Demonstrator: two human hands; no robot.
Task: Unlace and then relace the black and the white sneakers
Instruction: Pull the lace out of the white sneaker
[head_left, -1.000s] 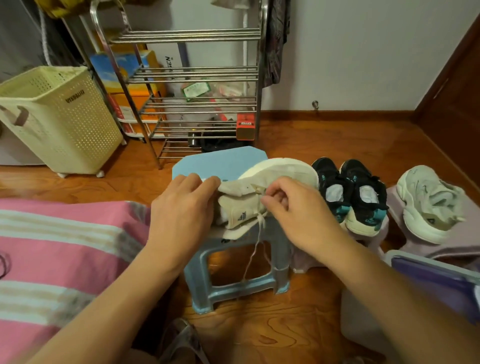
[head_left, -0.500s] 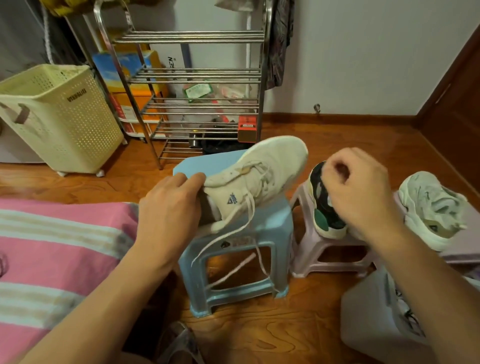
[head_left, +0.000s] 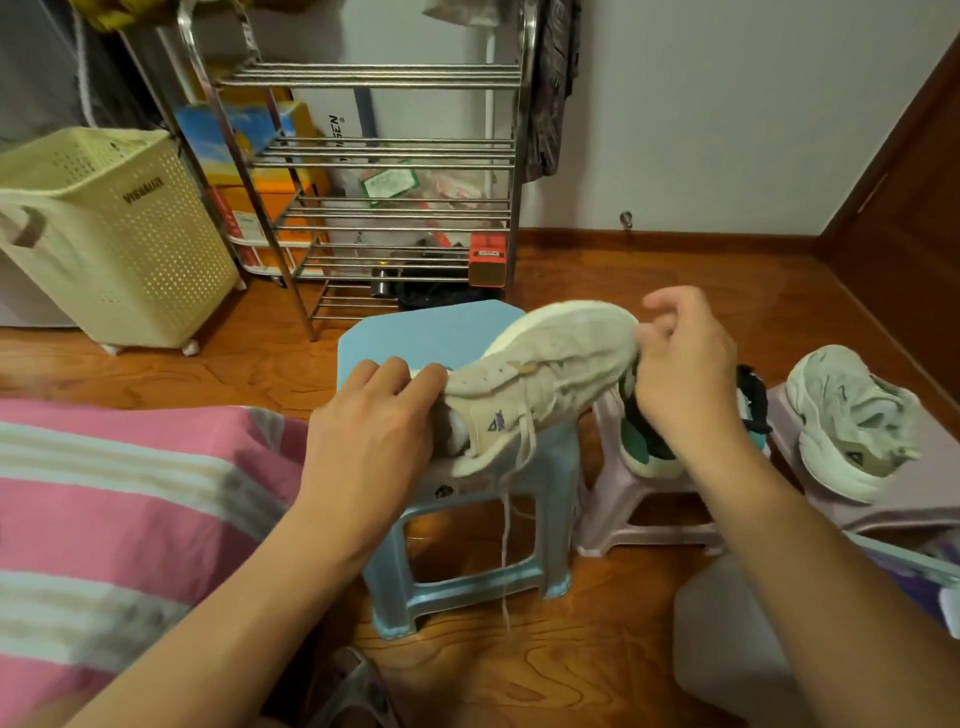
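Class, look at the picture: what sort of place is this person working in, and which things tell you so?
Probably a bedroom or utility corner at home: a metal shoe rack against the wall, a perforated laundry basket, and a striped bedcover.

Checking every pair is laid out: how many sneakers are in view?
3, possibly 4. One white sneaker held on the blue stool; another white sneaker far right; a black sneaker on the pink stool behind the right hand, perhaps hiding its mate.

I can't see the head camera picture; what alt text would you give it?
Two hands work on a white sneaker tilted on a blue stool: the left hand holds its heel, the right hand pinches at its toe. A lace dangles; black sneakers sit behind.
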